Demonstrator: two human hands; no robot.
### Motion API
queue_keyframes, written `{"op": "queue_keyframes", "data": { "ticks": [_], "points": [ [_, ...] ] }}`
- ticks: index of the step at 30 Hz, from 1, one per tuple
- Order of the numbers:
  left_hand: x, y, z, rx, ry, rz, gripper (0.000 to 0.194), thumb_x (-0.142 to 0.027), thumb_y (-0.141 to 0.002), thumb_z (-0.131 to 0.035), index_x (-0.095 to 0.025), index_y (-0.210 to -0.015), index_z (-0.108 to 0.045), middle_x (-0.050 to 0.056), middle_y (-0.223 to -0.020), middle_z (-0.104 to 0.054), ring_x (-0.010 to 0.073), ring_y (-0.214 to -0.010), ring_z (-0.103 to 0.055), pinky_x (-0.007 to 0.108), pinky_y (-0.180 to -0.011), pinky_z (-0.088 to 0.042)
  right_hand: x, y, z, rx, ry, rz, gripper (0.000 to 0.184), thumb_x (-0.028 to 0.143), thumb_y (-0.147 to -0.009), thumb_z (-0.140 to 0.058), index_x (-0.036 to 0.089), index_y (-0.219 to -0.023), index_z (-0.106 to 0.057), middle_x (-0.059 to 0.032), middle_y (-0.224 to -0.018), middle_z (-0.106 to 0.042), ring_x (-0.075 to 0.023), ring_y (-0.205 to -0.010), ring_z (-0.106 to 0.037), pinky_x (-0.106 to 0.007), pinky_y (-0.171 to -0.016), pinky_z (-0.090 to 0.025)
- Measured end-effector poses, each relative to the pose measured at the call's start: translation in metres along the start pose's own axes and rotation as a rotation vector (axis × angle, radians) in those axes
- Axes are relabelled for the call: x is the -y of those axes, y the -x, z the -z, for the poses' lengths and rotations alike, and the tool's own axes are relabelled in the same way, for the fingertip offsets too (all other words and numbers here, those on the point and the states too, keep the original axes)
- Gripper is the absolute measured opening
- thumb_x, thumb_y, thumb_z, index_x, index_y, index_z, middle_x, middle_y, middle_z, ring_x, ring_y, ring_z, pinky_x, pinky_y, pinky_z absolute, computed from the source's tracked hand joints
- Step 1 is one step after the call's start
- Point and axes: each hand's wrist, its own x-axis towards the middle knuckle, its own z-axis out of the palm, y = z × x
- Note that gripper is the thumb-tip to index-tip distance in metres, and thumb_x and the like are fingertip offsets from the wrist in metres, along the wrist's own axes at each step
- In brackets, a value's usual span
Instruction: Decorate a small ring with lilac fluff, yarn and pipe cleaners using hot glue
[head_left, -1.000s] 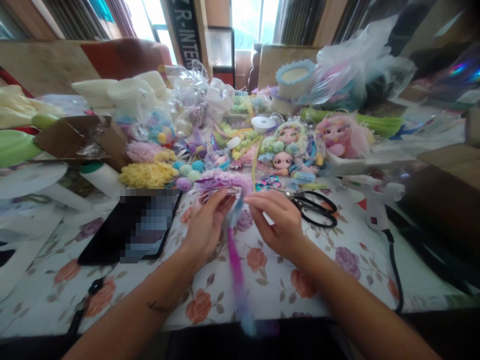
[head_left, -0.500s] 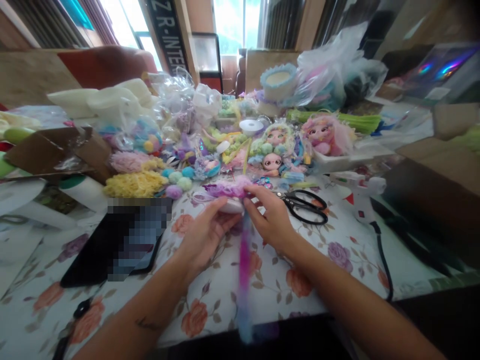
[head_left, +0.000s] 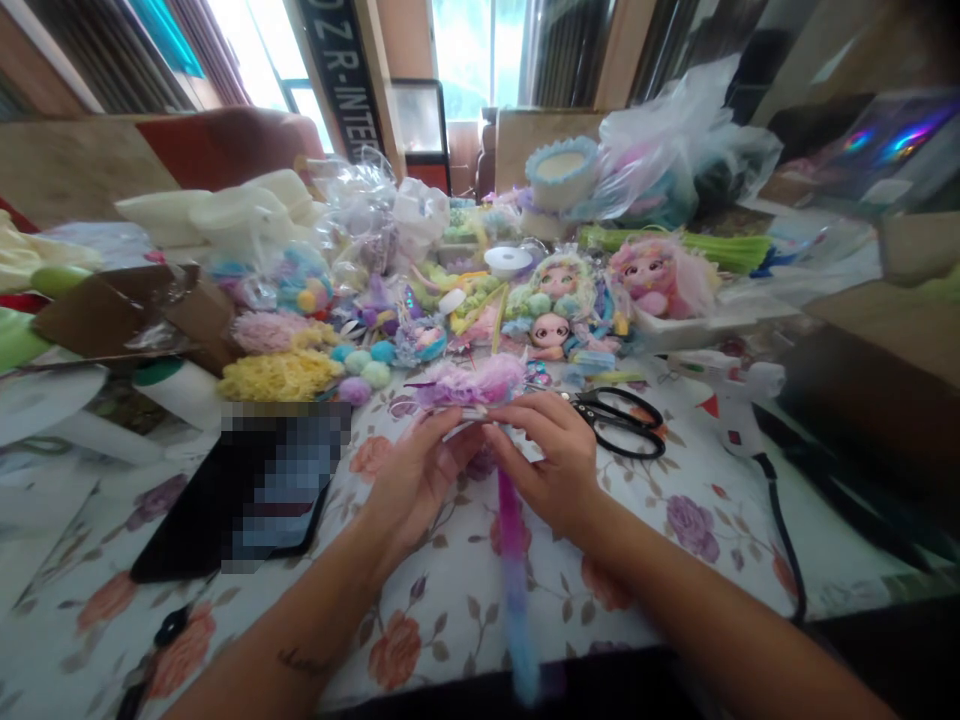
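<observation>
My left hand (head_left: 427, 460) grips a small white piece (head_left: 471, 412) with thumb and fingers; its full shape is hidden. From the other side, my right hand (head_left: 551, 450) pinches the same piece at its right end. A ribbon-like strip (head_left: 512, 530), fading from magenta to pale blue, hangs from under the right fingers past the table's front edge. Just beyond my fingertips is a fluffy lilac and pink clump (head_left: 472, 380); whether it is joined to the white piece I cannot tell. Black-handled scissors (head_left: 626, 425) lie right of my right hand.
A dark tablet or phone (head_left: 195, 490) lies to the left on the flowered cloth (head_left: 442, 580). A hot glue gun (head_left: 739, 395) with a cord stands at the right. Doll heads (head_left: 551, 332), pompoms (head_left: 356, 362), yellow yarn (head_left: 277, 375), and plastic bags crowd the back.
The white piece has tipped, from showing its broad oval side to a thin edge. My right fingers have come over its top. The view has shifted slightly.
</observation>
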Motion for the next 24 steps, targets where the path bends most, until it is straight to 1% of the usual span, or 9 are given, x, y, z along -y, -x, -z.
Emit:
{"op": "queue_keyframes", "data": {
  "ticks": [1, 3, 6, 10, 13, 16, 20, 24],
  "points": [
    [0.001, 0.0002, 0.0001, 0.009, -0.017, -0.028, 0.004, -0.013, -0.075, -0.077, -0.013, -0.075, -0.072, 0.004, -0.083, -0.075, 0.014, -0.08, -0.07, 0.024, -0.075, -0.06, 0.0, 0.0005, -0.0012, -0.019, -0.017, -0.04, 0.005, 0.02, -0.09, -0.066, 0.02, -0.094, -0.069, -0.0047, -0.085, -0.07, -0.0176, -0.078, -0.064, -0.033, -0.072, -0.053],
    [0.003, 0.0005, 0.0004, 0.028, -0.055, -0.077, 0.008, -0.014, -0.073, -0.08, -0.015, -0.073, -0.072, 0.001, -0.081, -0.074, 0.013, -0.079, -0.07, 0.023, -0.075, -0.059, -0.0001, 0.0013, -0.003, -0.047, -0.033, -0.11, 0.007, 0.024, -0.088, -0.069, 0.018, -0.091, -0.07, -0.006, -0.085, -0.07, -0.0174, -0.076, -0.065, -0.032, -0.069, -0.053],
    [0.0056, 0.0007, 0.0011, 0.03, -0.105, -0.117, 0.01, -0.015, -0.073, -0.082, -0.015, -0.071, -0.072, 0.0, -0.079, -0.074, 0.0116, -0.079, -0.069, 0.021, -0.076, -0.058, 0.0002, 0.0016, -0.0042, -0.037, -0.033, -0.158, 0.009, 0.025, -0.089, -0.069, 0.017, -0.088, -0.07, -0.0067, -0.085, -0.07, -0.0166, -0.073, -0.063, -0.031, -0.066, -0.053],
    [0.0079, 0.0009, 0.0015, 0.017, -0.127, -0.125, 0.01, -0.015, -0.073, -0.082, -0.016, -0.074, -0.073, 0.0, -0.081, -0.074, 0.0115, -0.08, -0.069, 0.02, -0.077, -0.057, 0.0015, 0.0005, -0.0041, -0.022, -0.068, -0.22, 0.008, 0.022, -0.09, -0.066, 0.017, -0.085, -0.07, -0.0047, -0.081, -0.069, -0.0154, -0.071, -0.062, -0.03, -0.065, -0.051],
    [0.0088, 0.0007, 0.0011, 0.037, -0.135, -0.118, 0.008, -0.016, -0.075, -0.08, -0.015, -0.079, -0.073, 0.001, -0.086, -0.075, 0.0128, -0.087, -0.07, 0.023, -0.083, -0.057, 0.002, -0.0007, -0.0036, -0.004, -0.125, -0.28, 0.009, 0.02, -0.09, -0.065, 0.018, -0.084, -0.07, -0.0031, -0.078, -0.068, -0.0152, -0.071, -0.062, -0.029, -0.066, -0.051],
    [0.0086, 0.0002, 0.0006, 0.049, -0.122, -0.11, 0.008, -0.015, -0.076, -0.079, -0.015, -0.08, -0.072, 0.001, -0.088, -0.074, 0.0137, -0.091, -0.069, 0.027, -0.089, -0.057, 0.0006, -0.0011, -0.0031, 0.013, -0.174, -0.28, 0.01, 0.018, -0.091, -0.062, 0.018, -0.083, -0.069, -0.0035, -0.081, -0.068, -0.0155, -0.075, -0.063, -0.03, -0.069, -0.051],
    [0.0076, 0.0002, 0.001, 0.05, -0.114, -0.087, 0.011, -0.016, -0.076, -0.08, -0.016, -0.077, -0.069, 0.001, -0.087, -0.072, 0.0137, -0.091, -0.068, 0.029, -0.09, -0.057, -0.0026, -0.0007, -0.0029, 0.031, -0.179, -0.229, 0.011, 0.016, -0.093, -0.06, 0.019, -0.086, -0.067, -0.0038, -0.086, -0.068, -0.0157, -0.08, -0.063, -0.03, -0.072, -0.052],
    [0.0074, 0.0011, 0.0014, 0.034, -0.099, -0.068, 0.013, -0.017, -0.076, -0.08, -0.016, -0.081, -0.068, 0.002, -0.089, -0.072, 0.0143, -0.09, -0.068, 0.031, -0.091, -0.058, -0.003, -0.0006, -0.0027, 0.029, -0.177, -0.209, 0.011, 0.014, -0.094, -0.059, 0.019, -0.087, -0.066, -0.0031, -0.087, -0.067, -0.0147, -0.08, -0.063, -0.029, -0.073, -0.052]
  ]
}}
